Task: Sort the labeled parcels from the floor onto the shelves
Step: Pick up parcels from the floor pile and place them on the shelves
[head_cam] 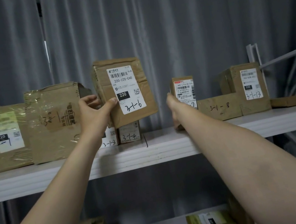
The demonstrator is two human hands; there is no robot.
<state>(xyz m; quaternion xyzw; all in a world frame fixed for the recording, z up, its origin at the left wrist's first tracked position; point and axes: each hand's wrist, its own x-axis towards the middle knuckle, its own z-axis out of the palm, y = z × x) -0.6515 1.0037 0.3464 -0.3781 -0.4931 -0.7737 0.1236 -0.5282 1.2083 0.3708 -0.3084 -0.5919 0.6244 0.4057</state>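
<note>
Two bare forearms (57, 184) reach up towards a white metal shelf (150, 156). The left hand (93, 111) grasps a tilted brown cardboard parcel labelled 3-1-6 (126, 90) at its lower left edge, thumb on the label and fingers behind. The parcel is held just above the small shelved boxes 3-1-3 (109, 137) and 3-1-4 (129, 132). The right hand (173, 107) touches the left side of upright box 3-1-7 (184, 90); I cannot tell its grip. Bare shelf shows between 3-1-4 and 3-1-7.

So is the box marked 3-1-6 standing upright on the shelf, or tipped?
Tipped. The 3-1-6 box leans, its label slanted, gripped by the left hand above the shelf board.
</note>
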